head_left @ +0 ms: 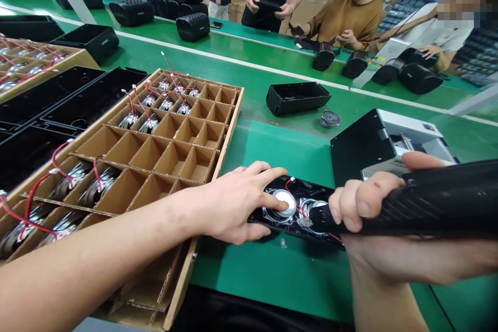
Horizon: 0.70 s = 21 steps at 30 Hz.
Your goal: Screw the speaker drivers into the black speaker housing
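Note:
My left hand [241, 202] straddles a long black speaker housing [268, 225] that lies on the green bench. Its thumb rests at the near edge, other fingers reach the far side, and one fingertip presses the round back of a speaker driver [286, 202]. A second speaker driver [317, 206] sits beside it, partly covered by a black electric screwdriver [436, 202]. My right hand [373, 202] is wrapped round that screwdriver, its nose pointing left and down at the housing. The screwdriver's very tip is hard to make out. Red wires run between the drivers.
A cardboard divider tray [233, 129] with several wired drivers stands left. Beyond are an open black housing [298, 99], a loose driver [330, 119] and a black-and-white machine [358, 140], perhaps a screw feeder. Several people work across the bench among finished-looking black speakers [193, 26].

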{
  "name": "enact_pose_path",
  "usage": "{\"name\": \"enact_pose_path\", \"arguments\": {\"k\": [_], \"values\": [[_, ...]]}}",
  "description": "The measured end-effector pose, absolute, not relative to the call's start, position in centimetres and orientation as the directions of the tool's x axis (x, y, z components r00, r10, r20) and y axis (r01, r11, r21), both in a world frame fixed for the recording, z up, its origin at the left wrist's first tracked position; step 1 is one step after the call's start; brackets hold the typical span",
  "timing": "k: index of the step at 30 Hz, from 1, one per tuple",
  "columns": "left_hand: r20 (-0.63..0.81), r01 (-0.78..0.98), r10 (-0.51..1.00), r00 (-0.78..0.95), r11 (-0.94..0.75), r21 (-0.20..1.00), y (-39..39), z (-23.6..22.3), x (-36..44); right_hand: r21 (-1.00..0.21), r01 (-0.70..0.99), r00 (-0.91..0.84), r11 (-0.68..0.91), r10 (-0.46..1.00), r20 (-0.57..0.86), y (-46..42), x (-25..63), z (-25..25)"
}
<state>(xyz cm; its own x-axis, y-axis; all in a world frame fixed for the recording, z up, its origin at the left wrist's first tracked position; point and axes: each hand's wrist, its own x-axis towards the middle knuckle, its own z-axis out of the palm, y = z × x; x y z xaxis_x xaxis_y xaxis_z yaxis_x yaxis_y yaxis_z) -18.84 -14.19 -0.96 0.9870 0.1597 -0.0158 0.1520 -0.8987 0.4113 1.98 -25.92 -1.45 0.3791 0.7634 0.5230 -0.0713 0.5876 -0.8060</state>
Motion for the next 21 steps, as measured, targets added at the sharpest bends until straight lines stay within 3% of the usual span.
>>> {"name": "enact_pose_path", "arguments": {"k": [7,14,21], "values": [[-0.033,0.154,0.154,0.988,-0.906,0.394,-14.5,-0.5,-18.8,-0.781,-0.219,0.340,0.585,0.796,0.501,-26.0,0.4,-1.7],[-0.061,0.177,0.166,0.984,-0.908,0.379,-14.8,0.3,-18.8,-0.780,-0.213,0.425,0.589,0.775,0.469,-26.1,-1.2,-1.6],[-0.062,0.215,0.207,0.976,-0.892,0.397,-15.0,0.0,-19.3,-0.777,-0.266,0.349,0.571,0.808,0.474,-26.2,-0.6,-2.7]]}}
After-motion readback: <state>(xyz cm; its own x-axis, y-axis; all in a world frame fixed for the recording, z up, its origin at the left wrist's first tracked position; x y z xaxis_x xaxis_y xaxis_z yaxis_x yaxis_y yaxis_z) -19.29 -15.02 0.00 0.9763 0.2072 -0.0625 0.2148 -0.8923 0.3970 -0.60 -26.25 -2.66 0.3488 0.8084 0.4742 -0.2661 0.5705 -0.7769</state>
